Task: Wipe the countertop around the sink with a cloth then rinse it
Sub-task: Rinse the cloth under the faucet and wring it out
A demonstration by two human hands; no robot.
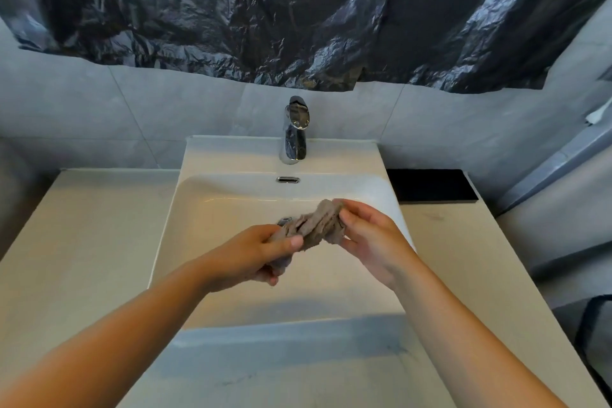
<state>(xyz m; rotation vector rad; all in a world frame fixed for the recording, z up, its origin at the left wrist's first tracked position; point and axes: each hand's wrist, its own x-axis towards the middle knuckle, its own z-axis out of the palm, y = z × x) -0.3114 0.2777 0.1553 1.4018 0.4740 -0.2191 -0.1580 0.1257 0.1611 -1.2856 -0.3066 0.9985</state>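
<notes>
A grey-brown cloth is twisted into a thick rope above the white sink basin. My left hand grips its lower left end, fingers curled round it. My right hand grips the upper right end. The chrome tap stands at the back of the sink, and no water runs from it. The drain is mostly hidden behind the cloth. Pale countertop lies on both sides of the sink.
A black rectangular mat lies on the counter at the back right. Crumpled dark plastic sheeting covers the wall above the tap. Grey tiles line the walls. A dark strap or bag edge shows at the right.
</notes>
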